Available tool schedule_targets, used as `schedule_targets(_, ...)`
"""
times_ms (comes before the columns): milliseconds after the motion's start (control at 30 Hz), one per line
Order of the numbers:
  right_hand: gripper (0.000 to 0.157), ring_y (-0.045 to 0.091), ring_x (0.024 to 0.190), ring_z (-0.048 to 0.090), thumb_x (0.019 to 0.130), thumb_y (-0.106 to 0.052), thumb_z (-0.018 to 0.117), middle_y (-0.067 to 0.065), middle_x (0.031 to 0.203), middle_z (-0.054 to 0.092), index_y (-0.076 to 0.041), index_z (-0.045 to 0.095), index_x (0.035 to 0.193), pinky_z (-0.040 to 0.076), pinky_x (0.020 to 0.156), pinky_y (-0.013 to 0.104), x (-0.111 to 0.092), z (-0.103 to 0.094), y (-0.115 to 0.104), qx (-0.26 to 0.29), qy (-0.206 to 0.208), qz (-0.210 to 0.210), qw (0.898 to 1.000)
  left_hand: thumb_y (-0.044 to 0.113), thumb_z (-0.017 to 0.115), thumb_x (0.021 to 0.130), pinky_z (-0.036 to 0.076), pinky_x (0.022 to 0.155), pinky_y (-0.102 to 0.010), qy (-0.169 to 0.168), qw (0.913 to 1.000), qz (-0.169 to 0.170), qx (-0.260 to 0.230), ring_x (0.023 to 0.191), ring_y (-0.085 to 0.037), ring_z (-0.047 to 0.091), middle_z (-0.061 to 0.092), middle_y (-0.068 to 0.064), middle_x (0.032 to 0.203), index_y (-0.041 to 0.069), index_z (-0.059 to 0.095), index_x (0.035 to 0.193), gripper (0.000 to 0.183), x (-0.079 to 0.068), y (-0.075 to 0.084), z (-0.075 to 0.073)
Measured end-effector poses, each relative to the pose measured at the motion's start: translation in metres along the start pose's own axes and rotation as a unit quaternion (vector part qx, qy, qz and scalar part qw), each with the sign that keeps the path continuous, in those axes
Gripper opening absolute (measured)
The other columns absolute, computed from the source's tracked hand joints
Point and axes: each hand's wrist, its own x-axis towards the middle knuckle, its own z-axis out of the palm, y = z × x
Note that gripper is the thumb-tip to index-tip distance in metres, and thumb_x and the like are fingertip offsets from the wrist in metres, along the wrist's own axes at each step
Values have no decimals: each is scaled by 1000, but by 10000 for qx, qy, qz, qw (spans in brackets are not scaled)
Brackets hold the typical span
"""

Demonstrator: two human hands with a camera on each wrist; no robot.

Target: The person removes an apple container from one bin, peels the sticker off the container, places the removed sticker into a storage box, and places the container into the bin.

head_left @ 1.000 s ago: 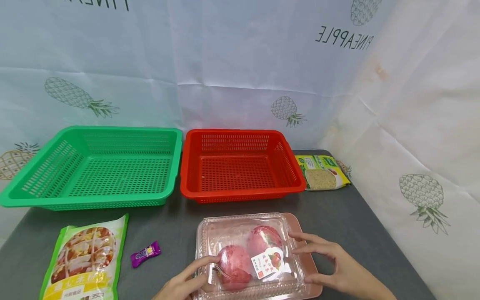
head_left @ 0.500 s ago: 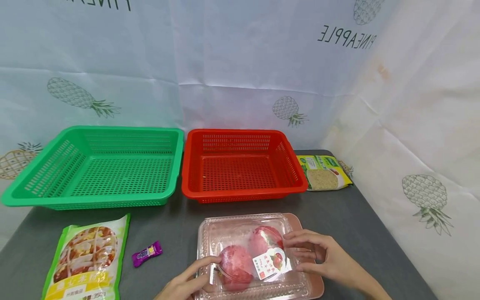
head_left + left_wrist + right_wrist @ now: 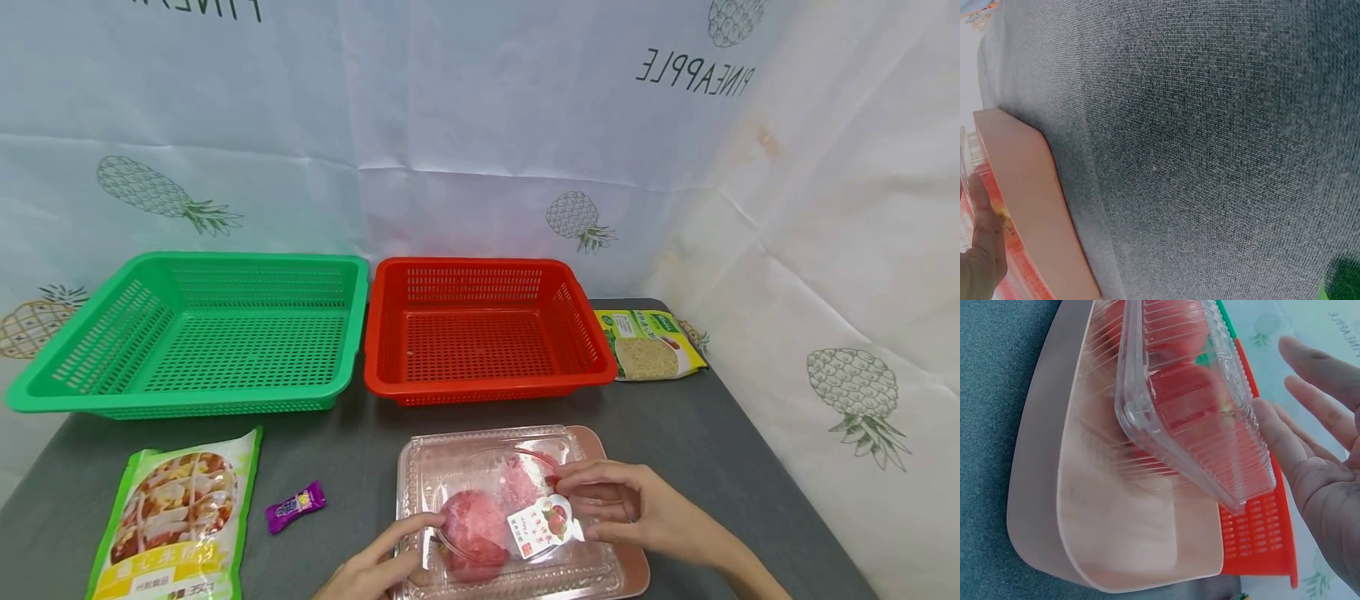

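the clear plastic box point(image 3: 450, 467) lies at the near side of the dark tabletop point(image 3: 337, 458), over an open pink container point(image 3: 1035, 500), whose bare right end shows next to it; in the right wrist view the box stands at a slant to the container's rim, and how deep it sits inside i cannot tell. in the box are two round red fruits point(image 3: 474, 533), side by side, and a white label point(image 3: 542, 527) with a small picture of red fruit is on its lid.

the left hand point(image 3: 372, 568) rests on the left end of the box, with the seen fingers apart and almost straight; it touches the lid but is not closed around anything. the right hand point(image 3: 658, 517) is over the right end of the box, its fingers softly bent and well spread, with nothing grasped; if all its fingertips touch the lid i cannot tell.

left of the box is a small purple packet point(image 3: 296, 507), and farther left a green-edged food bag point(image 3: 176, 525). behind the box stands a red basket point(image 3: 491, 390); behind and to the left, a green basket point(image 3: 225, 398); behind and to the right, a yellow-green packet point(image 3: 651, 357). farthest behind the box hangs a pale cloth point(image 3: 465, 108) with pineapple drawings.
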Motion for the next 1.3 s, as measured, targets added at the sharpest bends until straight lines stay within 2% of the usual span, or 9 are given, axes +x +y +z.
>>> schedule_targets(100,45,31,125,49,89,15,55,30,140,41,14,43,133,45,94,37,2,1,-1,-2,-56,148,9999,-2,61,89,45,56,-15,1,9999,-128,-93,84,-1,59,48,-3,133,19,59,122,39,0,1,1)
schedule_targets(333,43,29,119,53,88,13,57,29,136,44,12,48,130,49,87,39,4,3,-1,-526,109,-12,9986,0,62,89,45,57,-15,15,9999,-103,-35,84,-1,59,48,-3,134,20,59,119,36,-1,1,1)
schedule_targets(500,41,25,116,56,87,14,59,32,133,45,11,50,127,51,85,37,6,5,-1,-716,210,-129,9971,2,58,93,46,60,-17,-106,9984,-471,-301,87,-2,59,48,-3,133,20,58,123,35,0,2,1)
schedule_targets(600,41,27,113,57,86,14,60,34,131,45,11,51,126,51,85,37,8,6,-1,-819,213,-250,9961,4,59,93,47,61,-17,-165,9981,-501,-328,88,-2,58,47,-3,134,20,58,124,34,-1,2,0)
schedule_targets(767,39,18,121,50,85,9,65,24,129,51,6,57,123,49,89,34,11,8,-1,-1600,414,-407,9854,12,63,93,46,59,-16,-309,9987,-400,-55,88,0,56,45,-6,137,21,60,110,19,1,3,-2)
schedule_targets(833,38,14,123,47,85,6,67,21,129,52,3,59,122,49,89,33,12,8,-1,-1881,509,-400,9800,15,63,93,46,57,-15,-342,9984,-456,-21,88,0,56,45,-7,137,22,59,105,14,2,4,-3)
schedule_targets(1000,38,14,123,47,85,2,69,18,130,53,-2,62,122,50,89,34,15,9,-1,-2117,521,-309,9755,13,61,94,46,56,-16,-335,9976,-591,-161,89,-1,55,46,-5,137,23,60,110,19,2,5,-3)
schedule_targets(1133,37,14,124,46,85,-1,70,14,129,55,-7,64,121,50,90,32,17,11,-2,-2351,527,-295,9701,14,61,95,46,55,-16,-350,9971,-645,-213,91,-2,54,45,-4,138,23,60,109,17,2,5,-3)
schedule_targets(1300,36,14,123,46,86,-3,70,15,130,53,-7,63,121,51,87,33,19,11,-4,-2305,482,-251,9716,13,61,94,46,55,-16,-343,9970,-656,-209,92,-3,54,45,-6,138,23,60,106,15,1,5,-2)
